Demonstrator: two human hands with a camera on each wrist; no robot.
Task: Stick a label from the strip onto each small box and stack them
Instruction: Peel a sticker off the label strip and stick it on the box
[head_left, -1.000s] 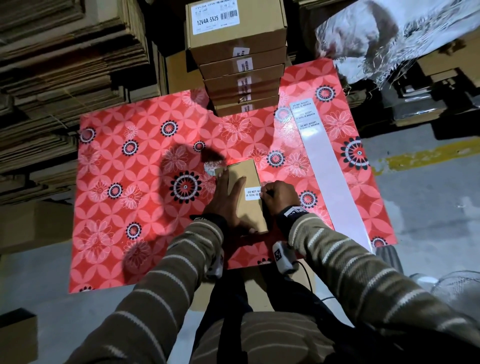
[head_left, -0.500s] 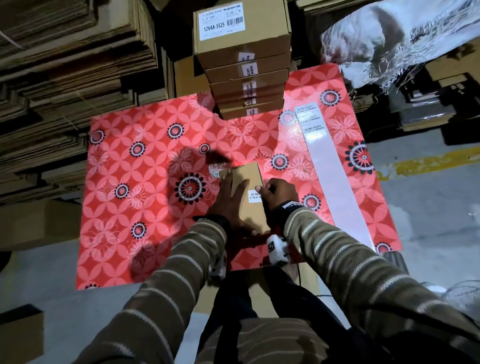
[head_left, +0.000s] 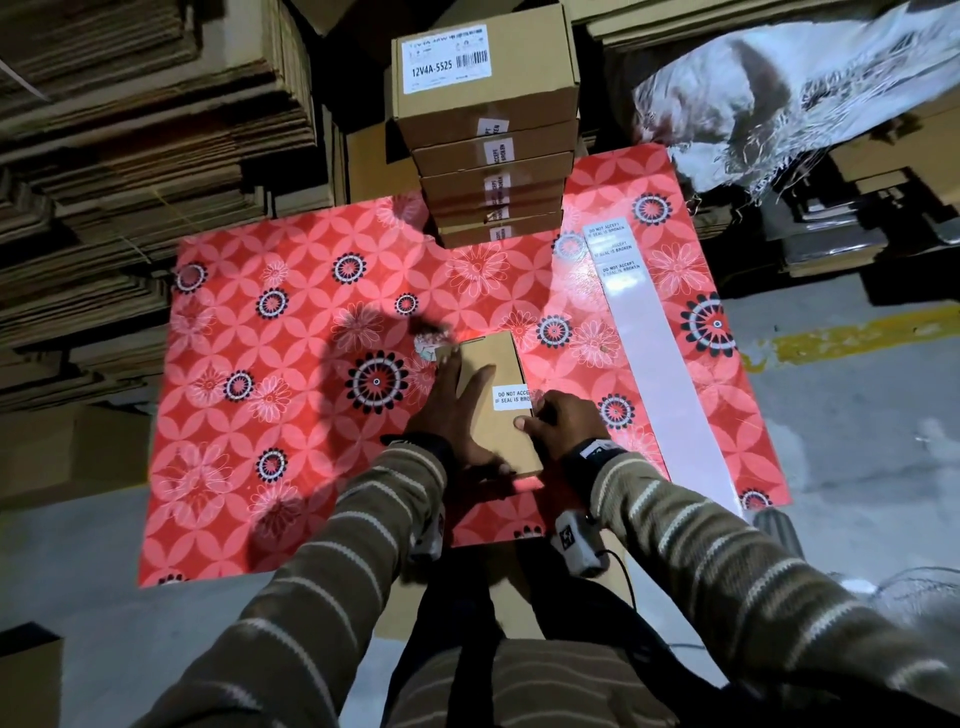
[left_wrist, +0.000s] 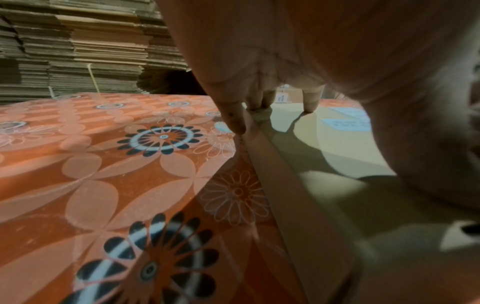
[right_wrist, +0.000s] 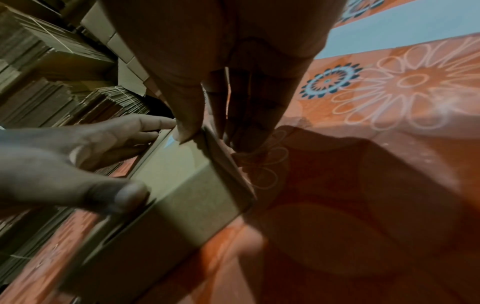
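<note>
A small brown box (head_left: 496, 395) lies flat on the red flowered sheet (head_left: 291, 415), near its front edge. The left hand (head_left: 457, 415) rests on the box's top with fingers straight and spread, pressing it down. The right hand (head_left: 558, 423) grips the box's right edge, thumb on top and fingers curled down the side (just below the white label (head_left: 511, 397) stuck over that edge). The label strip (head_left: 654, 358) lies to the right, 3 labels left at its far end. A stack of 5 labelled boxes (head_left: 488, 140) stands at the sheet's far edge.
</note>
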